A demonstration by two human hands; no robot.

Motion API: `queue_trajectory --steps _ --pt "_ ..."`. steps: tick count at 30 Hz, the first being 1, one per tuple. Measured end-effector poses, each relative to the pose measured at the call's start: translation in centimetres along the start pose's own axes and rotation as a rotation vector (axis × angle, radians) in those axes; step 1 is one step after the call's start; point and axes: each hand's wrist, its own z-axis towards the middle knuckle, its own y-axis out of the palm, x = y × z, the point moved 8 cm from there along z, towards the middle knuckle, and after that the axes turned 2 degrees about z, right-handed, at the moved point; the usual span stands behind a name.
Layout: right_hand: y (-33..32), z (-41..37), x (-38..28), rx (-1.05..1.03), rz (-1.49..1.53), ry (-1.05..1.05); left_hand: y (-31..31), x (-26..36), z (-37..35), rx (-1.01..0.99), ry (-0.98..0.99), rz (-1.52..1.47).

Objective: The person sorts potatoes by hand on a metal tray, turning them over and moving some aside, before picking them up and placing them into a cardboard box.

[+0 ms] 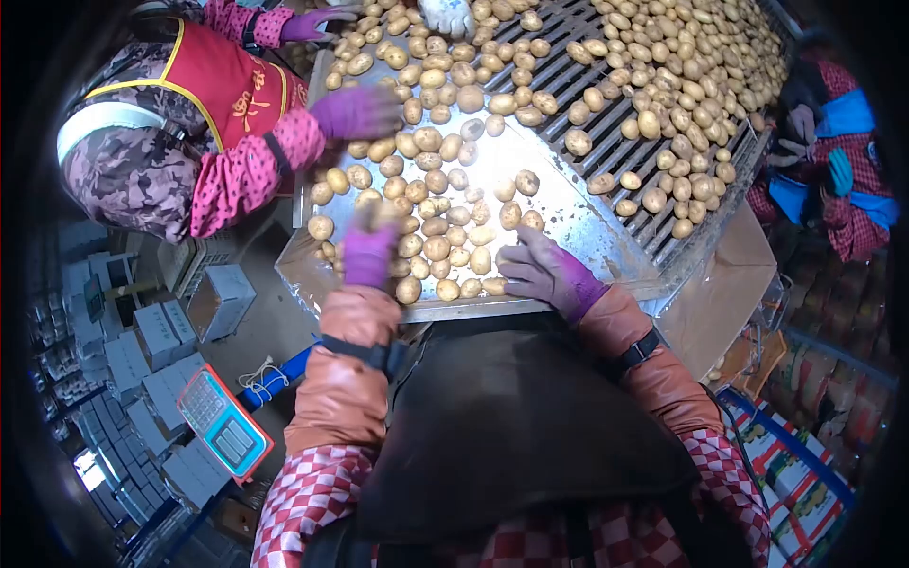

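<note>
- Far to the left of the left hand, a co-worker's purple-gloved hand (355, 112) reaches from a pink sleeve into the potatoes
- Below and to the left of the left hand, a weighing scale (224, 426) sits low on the floor
- The left hand (369, 251), in a purple glove, is lifted and blurred over the near pile of potatoes (445, 222); I cannot tell whether its fingers clasp one
- The potatoes lie between and just beyond both hands, on a metal tray (561, 204)
- The right hand (547, 276), well apart from the left, rests with fingers spread, tips touching a potato at the pile's edge, gripping nothing
- Beyond the right hand, more potatoes cover a slatted grate (611, 142)
- Far to the right of the right hand, another person's blue-gloved hand (839, 172) shows
</note>
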Motion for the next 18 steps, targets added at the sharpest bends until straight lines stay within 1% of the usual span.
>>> queue_trajectory --steps 1,2,3,4,5,7,10,11,12,13,14,15,16,17,18 --pt "-0.2 0.0 0.0 0.010 0.003 -0.048 4.1 0.0 -1.6 -0.243 0.102 -0.044" --pt "-0.3 -0.1 0.1 0.020 0.005 -0.096 8.0 0.7 -3.7 -0.509 0.151 -0.110" --pt "-0.5 -0.1 0.2 0.029 0.006 -0.144 10.5 3.0 -4.8 -0.553 0.304 0.033" --pt "-1.5 -0.2 -0.3 0.041 -0.187 -0.241 12.6 2.0 -3.2 -0.535 0.374 0.204" --pt "-2.6 -1.3 -1.2 0.085 -0.267 -0.301 13.3 5.3 -3.8 -0.469 0.406 0.229" --pt "-4.7 -3.7 -3.0 0.190 -0.433 -0.410 16.3 6.7 -2.0 -0.628 0.795 0.634" --pt "-8.9 -12.9 -9.9 0.539 -0.775 -0.664 11.9 3.2 -1.5 -0.279 1.157 0.956" --pt "-15.0 -16.5 -10.5 0.618 -0.168 -0.566 9.8 0.8 -0.7 -0.334 1.138 0.984" --pt "-18.1 -20.0 -11.9 0.816 -0.142 -0.670 7.5 -0.3 -0.1 -0.244 1.036 0.972" --pt "-23.8 -25.2 -13.5 1.033 -0.452 -0.643 5.4 -0.8 -0.7 -0.159 0.962 1.035" --pt "-27.9 -29.1 -14.7 1.234 -0.777 -0.596 3.6 -1.0 -0.9 -0.054 0.920 0.978" --pt "-27.5 -29.5 -15.2 1.241 -0.864 -0.698 2.1 -1.1 -0.9 0.056 0.877 0.922" --pt "-26.9 -29.6 -15.7 1.241 -0.947 -0.803 1.5 -1.3 -0.9 0.145 0.812 0.960" --pt "-24.6 -29.0 -16.4 1.235 -1.031 -0.907 1.3 -1.6 -1.2 0.234 0.742 0.997" --pt "-23.6 -25.9 -15.8 1.147 -1.019 -0.803 1.2 -1.8 -1.7 0.326 0.665 1.035"
